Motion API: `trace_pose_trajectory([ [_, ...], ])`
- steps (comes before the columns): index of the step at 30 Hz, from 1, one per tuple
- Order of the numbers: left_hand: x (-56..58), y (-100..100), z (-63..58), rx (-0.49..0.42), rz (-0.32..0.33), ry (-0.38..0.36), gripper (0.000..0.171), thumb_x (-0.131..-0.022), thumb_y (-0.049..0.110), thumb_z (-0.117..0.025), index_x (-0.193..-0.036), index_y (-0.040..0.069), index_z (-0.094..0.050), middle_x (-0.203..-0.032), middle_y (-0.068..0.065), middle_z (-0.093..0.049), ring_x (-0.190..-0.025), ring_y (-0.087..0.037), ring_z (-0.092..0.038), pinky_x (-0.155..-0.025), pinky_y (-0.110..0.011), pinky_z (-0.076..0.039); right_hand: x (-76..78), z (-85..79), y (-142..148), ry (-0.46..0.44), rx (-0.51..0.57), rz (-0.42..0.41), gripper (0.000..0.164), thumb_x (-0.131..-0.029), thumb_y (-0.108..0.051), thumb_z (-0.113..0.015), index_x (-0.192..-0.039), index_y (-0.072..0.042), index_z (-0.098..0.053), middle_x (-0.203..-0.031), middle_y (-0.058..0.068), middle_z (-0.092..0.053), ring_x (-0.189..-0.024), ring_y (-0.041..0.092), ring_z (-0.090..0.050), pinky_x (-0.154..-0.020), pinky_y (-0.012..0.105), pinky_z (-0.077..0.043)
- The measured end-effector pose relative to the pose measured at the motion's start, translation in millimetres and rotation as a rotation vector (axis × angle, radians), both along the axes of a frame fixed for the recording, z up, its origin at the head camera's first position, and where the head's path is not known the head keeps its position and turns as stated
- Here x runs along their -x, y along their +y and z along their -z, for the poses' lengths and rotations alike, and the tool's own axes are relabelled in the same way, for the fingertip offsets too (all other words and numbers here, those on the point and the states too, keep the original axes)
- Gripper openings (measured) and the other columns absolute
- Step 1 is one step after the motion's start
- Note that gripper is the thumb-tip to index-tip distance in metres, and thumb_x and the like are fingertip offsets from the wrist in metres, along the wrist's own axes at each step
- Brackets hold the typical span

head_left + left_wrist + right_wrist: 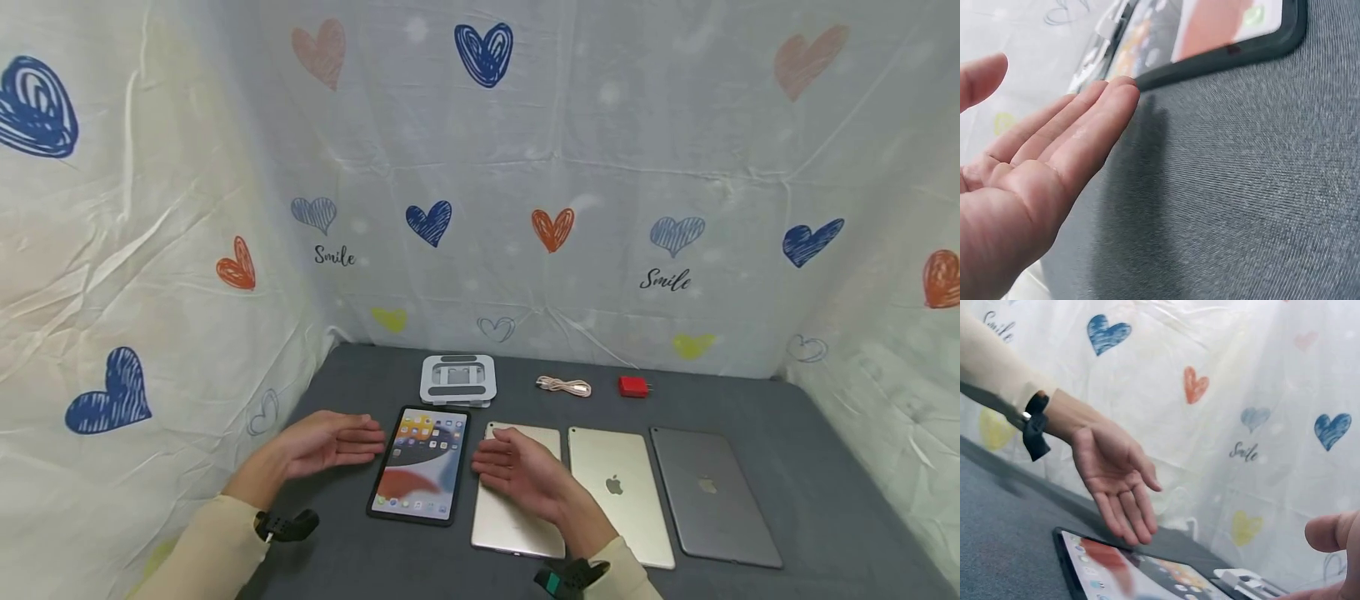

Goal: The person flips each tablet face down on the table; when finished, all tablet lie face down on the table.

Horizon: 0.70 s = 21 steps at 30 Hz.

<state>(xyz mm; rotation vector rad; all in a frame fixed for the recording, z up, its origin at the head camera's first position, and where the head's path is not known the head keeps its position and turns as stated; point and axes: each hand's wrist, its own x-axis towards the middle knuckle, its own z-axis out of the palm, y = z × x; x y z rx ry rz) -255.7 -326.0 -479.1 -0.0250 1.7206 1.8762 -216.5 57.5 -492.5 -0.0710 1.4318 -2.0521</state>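
A tablet point(422, 467) in a black case lies face up on the dark grey table, its screen lit with app icons. My left hand point(335, 444) is held just left of it, palm turned inward, fingers straight and fingertips near the case edge. In the left wrist view the fingers of that hand point(1079, 134) overlap a corner of the case. My right hand point(522, 473) is on the tablet's other side, fingers extended, over a gold tablet point(517, 533) lying back up. Neither hand holds anything.
Behind the lit tablet lies a folded white and grey stand point(458, 400). A bundled white cable point(562, 385) and a red charger plug point(633, 387) sit at the back. To the right lie another gold tablet point(618, 508) and a grey tablet point(712, 508). A heart-print curtain point(555, 108) surrounds the table.
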Motion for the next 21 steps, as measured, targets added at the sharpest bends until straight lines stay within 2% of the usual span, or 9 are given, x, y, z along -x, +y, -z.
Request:
trace_pose_trajectory([
  [6,0.7,4.2,6.6,0.072,-0.017,-0.002,0.063,-0.117,0.026,-0.054,-0.152,-0.024,-0.041,-0.148,-0.034,-0.062,-0.128,-0.033,-0.072,-0.11,-0.047,-0.062,1.5,5.6,-14.8,-0.038,-0.005,0.011,0.076,-0.114,-0.038,-0.043,-0.162,0.019,-0.029,-0.166,0.041,-0.037,-0.16,0.052,-0.037,-0.134,0.056,-0.035],
  [11,-3.0,9.1,10.4,0.086,-0.048,-0.015,0.062,-0.116,0.027,-0.055,-0.15,-0.023,-0.044,-0.143,-0.03,-0.067,-0.126,-0.033,-0.072,-0.108,-0.05,-0.063,-1.8,6.9,-18.4,-0.032,0.007,0.03,0.077,-0.113,-0.036,-0.045,-0.161,0.021,-0.027,-0.166,0.043,-0.036,-0.159,0.052,-0.037,-0.133,0.056,-0.035],
  [15,-7.0,9.4,13.3,0.093,-0.074,-0.033,0.06,-0.116,0.028,-0.055,-0.149,-0.022,-0.046,-0.136,-0.026,-0.071,-0.122,-0.032,-0.074,-0.105,-0.05,-0.064,-8.3,3.9,-21.4,-0.038,0.002,0.042,0.078,-0.111,-0.036,-0.049,-0.161,0.02,-0.028,-0.165,0.043,-0.037,-0.158,0.052,-0.04,-0.133,0.056,-0.036],
  [21,-13.7,11.4,13.9,0.097,-0.072,-0.024,0.059,-0.116,0.027,-0.055,-0.147,-0.023,-0.048,-0.131,-0.024,-0.074,-0.118,-0.031,-0.075,-0.104,-0.05,-0.065,-19.6,-5.5,-22.5,-0.043,-0.02,0.049,0.079,-0.109,-0.037,-0.051,-0.159,0.02,-0.03,-0.162,0.043,-0.04,-0.156,0.053,-0.042,-0.132,0.057,-0.037],
])
